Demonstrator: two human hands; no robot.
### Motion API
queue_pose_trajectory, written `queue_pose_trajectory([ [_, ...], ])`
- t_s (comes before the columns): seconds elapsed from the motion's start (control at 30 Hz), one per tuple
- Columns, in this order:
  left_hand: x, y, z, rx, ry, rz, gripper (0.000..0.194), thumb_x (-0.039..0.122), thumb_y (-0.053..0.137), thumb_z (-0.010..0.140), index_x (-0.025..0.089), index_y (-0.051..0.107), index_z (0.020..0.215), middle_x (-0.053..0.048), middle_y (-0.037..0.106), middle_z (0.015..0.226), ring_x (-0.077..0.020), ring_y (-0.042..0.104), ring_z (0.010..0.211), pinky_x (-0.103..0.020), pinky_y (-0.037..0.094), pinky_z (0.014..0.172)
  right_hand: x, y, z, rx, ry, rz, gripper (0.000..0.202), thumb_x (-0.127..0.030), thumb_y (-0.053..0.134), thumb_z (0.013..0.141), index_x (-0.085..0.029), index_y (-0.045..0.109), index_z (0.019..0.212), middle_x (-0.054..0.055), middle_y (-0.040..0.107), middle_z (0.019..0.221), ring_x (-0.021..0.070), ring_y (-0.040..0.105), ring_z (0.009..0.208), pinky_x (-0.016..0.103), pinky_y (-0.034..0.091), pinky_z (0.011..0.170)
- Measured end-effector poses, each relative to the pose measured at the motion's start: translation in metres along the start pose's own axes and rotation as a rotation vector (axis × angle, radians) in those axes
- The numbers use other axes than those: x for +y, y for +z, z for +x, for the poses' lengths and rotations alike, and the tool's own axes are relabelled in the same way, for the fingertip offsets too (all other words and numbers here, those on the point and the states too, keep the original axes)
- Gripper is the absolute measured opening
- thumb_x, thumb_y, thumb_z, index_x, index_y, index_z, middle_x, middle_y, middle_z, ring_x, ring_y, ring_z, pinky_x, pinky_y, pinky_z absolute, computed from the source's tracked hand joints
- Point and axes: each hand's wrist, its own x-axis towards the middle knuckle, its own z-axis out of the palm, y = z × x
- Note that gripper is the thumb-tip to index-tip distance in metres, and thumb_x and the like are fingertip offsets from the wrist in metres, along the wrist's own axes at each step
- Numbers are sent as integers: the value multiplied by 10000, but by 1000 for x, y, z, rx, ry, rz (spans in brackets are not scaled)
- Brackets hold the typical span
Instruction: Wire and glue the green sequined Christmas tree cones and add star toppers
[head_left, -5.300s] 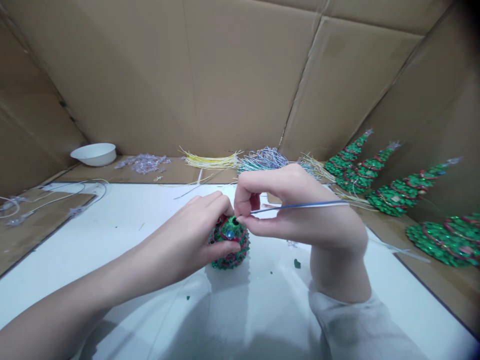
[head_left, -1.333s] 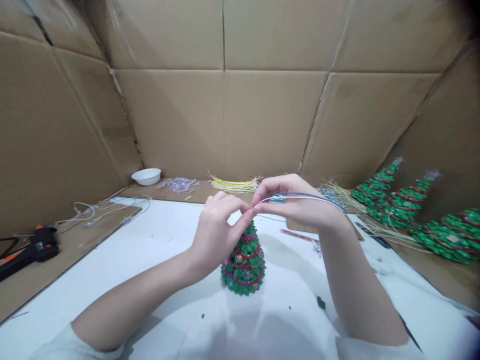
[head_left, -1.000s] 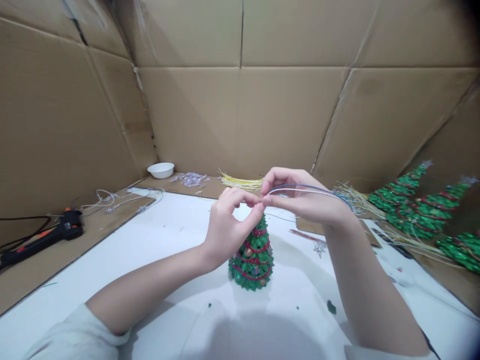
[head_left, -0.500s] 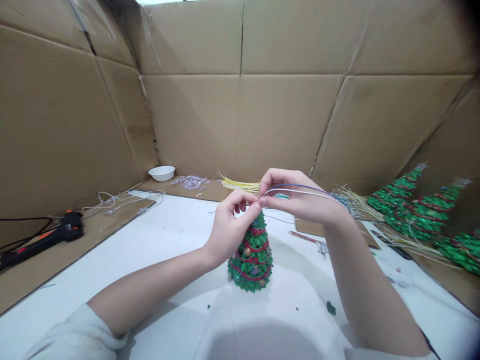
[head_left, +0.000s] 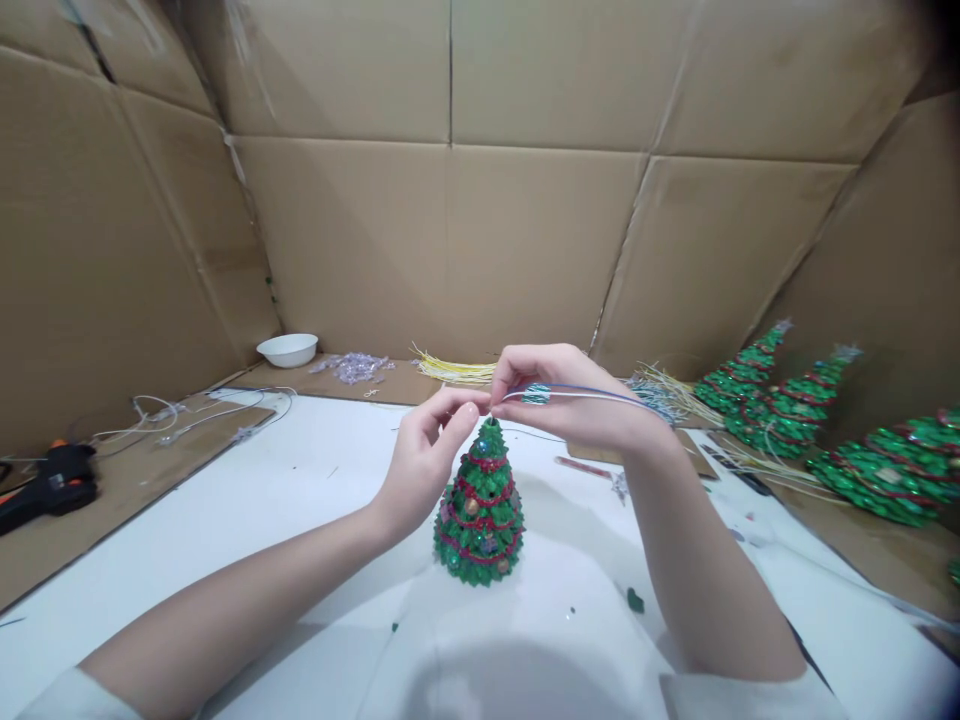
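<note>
Here, hands [head_left: 417, 465] [head_left: 574, 398] fingertip-close, wires [head_left: 585, 395] in right pinch.

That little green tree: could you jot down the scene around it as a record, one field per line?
Centre: green tree, upright on a white tabletop, wound with red garland
Left hand: left hand beside the tree's tip, grip unclear
Right hand: right hand pinching blue and white strands at the tip
Far left: black-and-orange tool
Far right: more decorated trees
Behind: cardboard wall

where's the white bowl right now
In the head view, the white bowl sits at the back left on brown cardboard, just left of the pile of pale pieces.
</note>
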Motion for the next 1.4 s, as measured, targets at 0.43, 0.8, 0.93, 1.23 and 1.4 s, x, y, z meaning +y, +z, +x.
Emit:
queue_pose_trajectory([
  [0.43, 10, -13, 2, 155, 321, 199, 180, 347, 480, 892, 201, 584, 902, -24, 556, 843, -154, 484, 797, -279, 383, 725, 2, -4, 1, -65, 12, 95, 139, -274, 643, 759, -146, 620, 713, -19, 590, 656, 79, 525, 625, 196, 381, 541],
  [0.8, -3, -9, -1, 86, 298, 205, 174, 341, 470, 898, 205, 577, 876, -23, 581, 832, -158, 516, 789, -293, 397, 739, -4, 8, 0, 45, -44, -77, 51, -162, 567, 765, -175, 522, 784, -22, 604, 773, 93, 554, 713, 206, 399, 613],
  [0.93, -4, -11, 1, 99, 279, 214, 175, 343, 465, 901, 207, 573, 881, -23, 575, 829, -160, 513, 790, -294, 393, 727, -6, 7, -1, 21, -10, -60, 153, -268, 617, 765, -164, 545, 680, -24, 568, 676, 95, 515, 664, 217, 379, 587],
  [1.23, 24, -11, 4, 134, 824, 624, 281, 180, 671, 754, 280, 576, 999, -13, 622, 896, -181, 546, 819, -327, 385, 746, 7, 4, 5, -71, 98, 50, 198, -324, 647, 701, -160, 547, 652, -15, 535, 688, 105, 475, 649, 232, 356, 573],
  [1.4, 44, 3, 6, 53, 765, 933, 107, 202, 584, 825, 253, 610, 915, -12, 666, 846, -197, 533, 787, -346, 323, 718, 4, 6, 6, -33, 69, -48, 70, -172, 545, 665, -157, 495, 618, -50, 464, 622, 85, 402, 614, 211, 294, 517],
])
